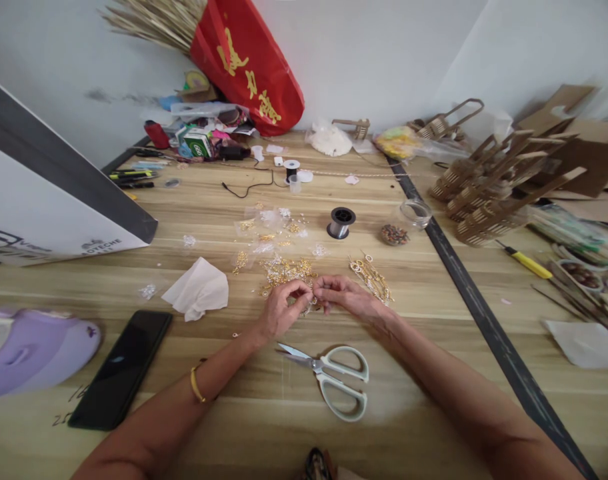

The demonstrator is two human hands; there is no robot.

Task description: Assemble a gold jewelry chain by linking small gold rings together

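My left hand (280, 310) and my right hand (345, 295) meet fingertip to fingertip over the wooden table (224, 413), both pinched on a tiny gold piece that is too small to make out. Just beyond them lies a heap of small gold beads and findings (287, 270). A row of finished gold pieces (371, 277) lies to the right of my right hand. White-handled scissors (331, 377) rest shut on the table just in front of my wrists. A gold bangle sits on my left wrist.
A black phone (121, 367), a crumpled tissue (198, 289) and purple caps (34, 347) lie at the left. A wire spool (341, 222), a bead dish (395, 234) and a small jar (415, 213) stand behind. Wooden baskets (489, 193) and a red bag (247, 60) fill the back.
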